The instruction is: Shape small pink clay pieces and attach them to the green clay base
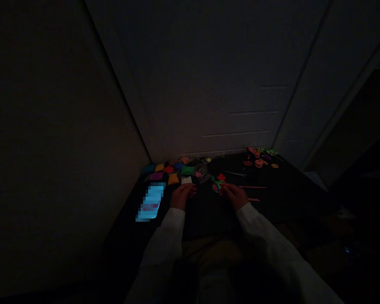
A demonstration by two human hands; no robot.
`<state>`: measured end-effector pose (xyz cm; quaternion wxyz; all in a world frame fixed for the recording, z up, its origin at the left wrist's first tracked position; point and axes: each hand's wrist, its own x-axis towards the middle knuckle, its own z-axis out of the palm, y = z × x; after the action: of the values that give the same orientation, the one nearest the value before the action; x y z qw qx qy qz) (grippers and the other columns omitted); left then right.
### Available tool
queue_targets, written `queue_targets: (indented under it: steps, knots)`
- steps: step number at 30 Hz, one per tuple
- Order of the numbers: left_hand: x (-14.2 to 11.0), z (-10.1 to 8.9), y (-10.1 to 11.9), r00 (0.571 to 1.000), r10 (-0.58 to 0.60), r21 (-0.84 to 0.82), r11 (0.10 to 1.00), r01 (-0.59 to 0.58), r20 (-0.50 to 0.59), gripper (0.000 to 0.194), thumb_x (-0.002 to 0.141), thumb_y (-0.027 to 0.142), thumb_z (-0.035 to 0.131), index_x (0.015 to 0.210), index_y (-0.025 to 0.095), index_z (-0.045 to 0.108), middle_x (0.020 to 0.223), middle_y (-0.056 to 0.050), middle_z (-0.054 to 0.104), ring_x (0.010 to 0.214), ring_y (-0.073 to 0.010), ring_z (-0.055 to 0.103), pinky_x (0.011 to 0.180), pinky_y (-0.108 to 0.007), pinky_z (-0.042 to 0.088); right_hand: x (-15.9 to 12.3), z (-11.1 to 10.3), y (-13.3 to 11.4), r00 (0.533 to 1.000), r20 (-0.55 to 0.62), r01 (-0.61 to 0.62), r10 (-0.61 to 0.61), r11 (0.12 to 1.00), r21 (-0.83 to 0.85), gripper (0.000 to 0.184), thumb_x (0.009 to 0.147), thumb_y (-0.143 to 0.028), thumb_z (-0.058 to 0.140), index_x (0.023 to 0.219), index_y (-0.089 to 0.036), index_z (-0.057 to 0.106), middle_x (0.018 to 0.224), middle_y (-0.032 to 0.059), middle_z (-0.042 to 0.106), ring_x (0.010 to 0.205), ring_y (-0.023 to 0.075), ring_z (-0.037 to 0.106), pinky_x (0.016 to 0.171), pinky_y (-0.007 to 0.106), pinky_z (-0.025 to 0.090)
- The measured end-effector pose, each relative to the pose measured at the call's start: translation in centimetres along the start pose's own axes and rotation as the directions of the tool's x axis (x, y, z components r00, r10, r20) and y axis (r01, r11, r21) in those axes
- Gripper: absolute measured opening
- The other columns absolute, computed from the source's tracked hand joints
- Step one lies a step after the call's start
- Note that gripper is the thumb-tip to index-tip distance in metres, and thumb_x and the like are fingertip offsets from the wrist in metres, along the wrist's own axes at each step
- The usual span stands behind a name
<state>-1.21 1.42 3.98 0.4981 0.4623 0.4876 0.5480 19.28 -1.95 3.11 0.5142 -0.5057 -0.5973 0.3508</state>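
Observation:
In dim light, my right hand (234,195) pinches the right edge of a small clay model (216,186) with a green rounded base and a red pointed top. My left hand (182,196) is apart from it on the left, its fingers curled together; whether anything small is in them is hidden. Just beyond the left fingers lies a white clay packet (186,180). A green clay packet (187,170) and an orange clay packet (173,178) lie close by. Right of my right hand are a thin pinkish stick (253,187) and scissors (236,173).
A lit phone (151,202), its screen blurred out, lies on the dark tabletop (205,219) at the left. Several colourful clay pieces (259,162) sit at the back right. A pale panel (190,76) with heart shapes rises behind the table.

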Motion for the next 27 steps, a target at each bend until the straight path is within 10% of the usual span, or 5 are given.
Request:
queue_targets:
  steps: [16, 27]
  knots:
    - [-0.3, 0.2, 0.3, 0.995, -0.102, -0.279, 0.955, 0.102, 0.014, 0.025, 0.055, 0.028, 0.062, 0.072, 0.010, 0.061, 0.059, -0.002, 0.060, 0.048, -0.0080, 0.051, 0.047, -0.020, 0.035, 0.3, 0.4, 0.8, 0.999, -0.014, -0.049, 0.051, 0.993, 0.111, 0.033, 0.068, -0.048, 0.051, 0.077, -0.016, 0.056, 0.064, 0.0014, 0.060, 0.056, 0.0113, 0.054, 0.055, 0.024, 0.044]
    - [-0.6, 0.4, 0.6, 0.995, -0.100, -0.295, 0.951, 0.092, -0.013, 0.024, 0.054, 0.027, 0.063, 0.070, 0.010, 0.061, 0.058, -0.002, 0.060, 0.048, -0.0081, 0.050, 0.046, -0.021, 0.034, 0.3, -1.0, 0.4, 0.966, -0.247, -0.064, 0.083, 0.994, 0.085, 0.038, 0.069, -0.050, 0.047, 0.076, -0.015, 0.059, 0.061, 0.0014, 0.058, 0.055, 0.0103, 0.052, 0.049, 0.021, 0.041]
